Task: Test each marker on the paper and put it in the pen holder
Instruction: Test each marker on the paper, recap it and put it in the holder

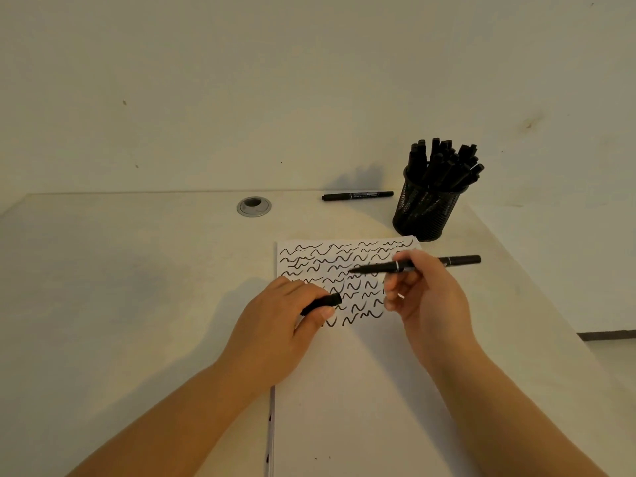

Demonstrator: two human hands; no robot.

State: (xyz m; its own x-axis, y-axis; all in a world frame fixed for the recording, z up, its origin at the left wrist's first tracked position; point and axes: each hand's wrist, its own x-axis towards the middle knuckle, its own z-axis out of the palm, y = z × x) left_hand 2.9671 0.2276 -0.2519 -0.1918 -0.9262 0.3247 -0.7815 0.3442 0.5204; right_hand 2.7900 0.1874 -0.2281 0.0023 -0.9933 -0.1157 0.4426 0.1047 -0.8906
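While the right hand [425, 297] is pinching one uncapped marker [413, 265] between its fingers, tip pointing left above the paper [344, 390], the left hand [275, 332] is closing its fingers on one black cap [321, 303]. One more marker [357, 195] is lying alone on the desk [120, 287], left of the single mesh pen holder [425, 215], which is standing just beyond the paper's far right corner. Many markers are crowding inside it; I cannot count them. About eight rows of black wavy lines are covering the paper's upper part. Print on the markers is too small to read.

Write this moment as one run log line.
right hand: holds uncapped marker | left hand: holds cap | paper: scribbled | pen holder: full
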